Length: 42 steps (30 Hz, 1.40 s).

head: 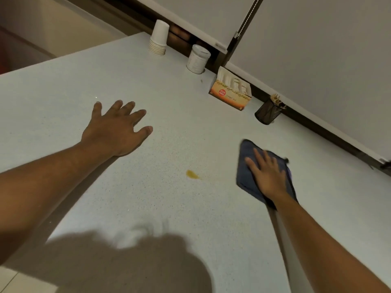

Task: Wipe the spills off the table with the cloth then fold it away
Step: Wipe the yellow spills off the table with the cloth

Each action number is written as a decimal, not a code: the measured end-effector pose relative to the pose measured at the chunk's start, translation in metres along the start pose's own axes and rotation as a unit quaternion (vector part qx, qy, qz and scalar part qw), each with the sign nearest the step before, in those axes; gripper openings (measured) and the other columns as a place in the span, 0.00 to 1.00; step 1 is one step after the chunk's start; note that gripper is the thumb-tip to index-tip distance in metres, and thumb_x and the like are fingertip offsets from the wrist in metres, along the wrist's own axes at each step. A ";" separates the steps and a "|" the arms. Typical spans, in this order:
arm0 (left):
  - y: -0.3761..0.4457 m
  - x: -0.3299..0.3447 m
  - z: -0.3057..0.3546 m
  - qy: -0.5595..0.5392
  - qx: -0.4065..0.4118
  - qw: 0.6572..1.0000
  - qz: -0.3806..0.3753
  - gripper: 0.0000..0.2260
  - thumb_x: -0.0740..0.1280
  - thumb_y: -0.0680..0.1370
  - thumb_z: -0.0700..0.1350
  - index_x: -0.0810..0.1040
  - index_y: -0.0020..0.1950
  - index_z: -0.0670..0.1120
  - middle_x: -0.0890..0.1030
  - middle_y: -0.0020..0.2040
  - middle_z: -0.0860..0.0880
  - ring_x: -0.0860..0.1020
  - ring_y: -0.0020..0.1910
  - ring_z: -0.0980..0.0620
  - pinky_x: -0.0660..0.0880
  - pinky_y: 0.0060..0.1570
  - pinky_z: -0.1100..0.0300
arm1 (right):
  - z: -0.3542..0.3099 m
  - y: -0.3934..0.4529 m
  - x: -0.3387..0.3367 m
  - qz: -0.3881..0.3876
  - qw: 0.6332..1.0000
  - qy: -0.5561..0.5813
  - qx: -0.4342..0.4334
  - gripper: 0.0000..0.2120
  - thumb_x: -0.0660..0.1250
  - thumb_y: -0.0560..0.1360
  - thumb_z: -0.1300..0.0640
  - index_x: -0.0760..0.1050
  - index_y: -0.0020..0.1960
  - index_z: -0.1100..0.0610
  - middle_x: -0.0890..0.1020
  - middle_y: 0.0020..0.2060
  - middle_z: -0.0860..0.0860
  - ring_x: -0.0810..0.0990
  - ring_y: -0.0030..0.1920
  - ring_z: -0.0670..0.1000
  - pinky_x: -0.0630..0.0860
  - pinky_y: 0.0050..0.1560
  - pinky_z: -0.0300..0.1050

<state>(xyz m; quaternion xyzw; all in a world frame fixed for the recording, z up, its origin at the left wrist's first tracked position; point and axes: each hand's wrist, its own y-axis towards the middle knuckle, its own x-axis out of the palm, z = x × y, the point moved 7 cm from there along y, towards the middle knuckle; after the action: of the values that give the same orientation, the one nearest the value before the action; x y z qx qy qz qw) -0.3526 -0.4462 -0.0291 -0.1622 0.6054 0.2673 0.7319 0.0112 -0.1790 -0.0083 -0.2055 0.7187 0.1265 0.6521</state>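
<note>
The cloth (pixel 249 176), dark blue and folded into a rough pad, lies flat on the pale speckled table (pixel 63 92) under my right hand (pixel 267 176). That palm presses down on top of it with the fingers straight and only slightly fanned, not curled around any edge, so the cloth is pinned rather than gripped. Just to its left, apart from the cloth, sits a small yellow-brown spill (pixel 192 174), a blob with a thin tail pointing toward the cloth.

My left hand (pixel 116 130) rests farther left on the bare tabletop, fingers spread wide, holding nothing.

Along the far edge of the table, against the wall, stand a stack of white paper cups (pixel 158 38) turned upside down, a white tin (pixel 197 59) with a lid, an open orange tea box (pixel 231 92) with white sachets standing in it, and a black mesh cup (pixel 267 112) holding wooden sticks. All four stand well apart from the cloth and the spill.
</note>
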 end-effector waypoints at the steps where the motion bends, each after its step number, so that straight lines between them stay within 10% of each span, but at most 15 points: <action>1: -0.001 -0.001 0.001 -0.005 0.000 1.000 0.002 0.40 0.37 0.79 0.74 0.55 0.87 0.58 0.54 0.89 0.49 0.51 0.88 0.45 0.45 0.81 0.31 | 0.012 -0.021 0.002 -0.001 1.000 0.003 0.026 0.35 0.47 0.82 0.29 0.49 0.86 0.39 0.51 0.87 0.49 0.48 0.86 0.58 0.46 0.81 0.71; 9: -0.006 -0.003 0.004 -0.028 -0.011 0.999 0.011 0.38 0.37 0.81 0.71 0.56 0.87 0.56 0.55 0.89 0.48 0.51 0.88 0.44 0.44 0.82 0.31 | -0.094 -0.158 0.034 -0.021 0.991 -0.042 -0.126 0.40 0.31 0.71 0.19 0.35 0.81 0.29 0.39 0.85 0.39 0.36 0.85 0.51 0.37 0.82 0.64; 15: -0.004 -0.002 0.001 -0.023 -0.011 1.000 0.016 0.32 0.41 0.85 0.66 0.56 0.87 0.56 0.55 0.89 0.48 0.51 0.88 0.44 0.45 0.83 0.32 | -0.180 -0.066 0.041 -0.014 0.987 0.016 -0.161 0.39 0.41 0.76 0.21 0.45 0.83 0.33 0.48 0.87 0.44 0.42 0.86 0.56 0.38 0.80 0.71; 25: -0.005 -0.005 0.001 -0.010 -0.007 1.000 0.011 0.30 0.44 0.86 0.64 0.59 0.86 0.55 0.56 0.88 0.48 0.52 0.87 0.44 0.46 0.82 0.31 | -0.030 -0.005 0.003 0.005 0.999 0.019 0.041 0.37 0.46 0.80 0.26 0.49 0.85 0.39 0.51 0.87 0.49 0.48 0.86 0.60 0.45 0.80 0.75; 33: -0.006 0.002 0.005 -0.005 -0.024 1.000 0.003 0.29 0.43 0.86 0.61 0.54 0.87 0.54 0.53 0.89 0.48 0.50 0.88 0.43 0.44 0.82 0.31 | -0.131 -0.161 0.045 -0.027 0.985 -0.047 -0.164 0.38 0.33 0.73 0.20 0.35 0.81 0.28 0.39 0.85 0.37 0.35 0.85 0.49 0.34 0.81 0.61; 42: -0.004 0.004 0.001 0.004 -0.032 0.999 0.005 0.30 0.40 0.86 0.63 0.52 0.88 0.56 0.52 0.89 0.50 0.49 0.88 0.45 0.45 0.84 0.34 | -0.241 0.025 0.040 -0.017 0.980 -0.004 -0.198 0.40 0.41 0.75 0.21 0.45 0.83 0.33 0.50 0.87 0.44 0.45 0.86 0.57 0.42 0.80 0.73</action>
<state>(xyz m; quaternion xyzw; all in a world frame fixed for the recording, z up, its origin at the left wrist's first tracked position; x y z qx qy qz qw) -0.3487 -0.4477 -0.0330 -0.1835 0.6005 0.2891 0.7226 -0.2159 -0.2705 -0.0213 -0.3419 0.6730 0.2564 0.6036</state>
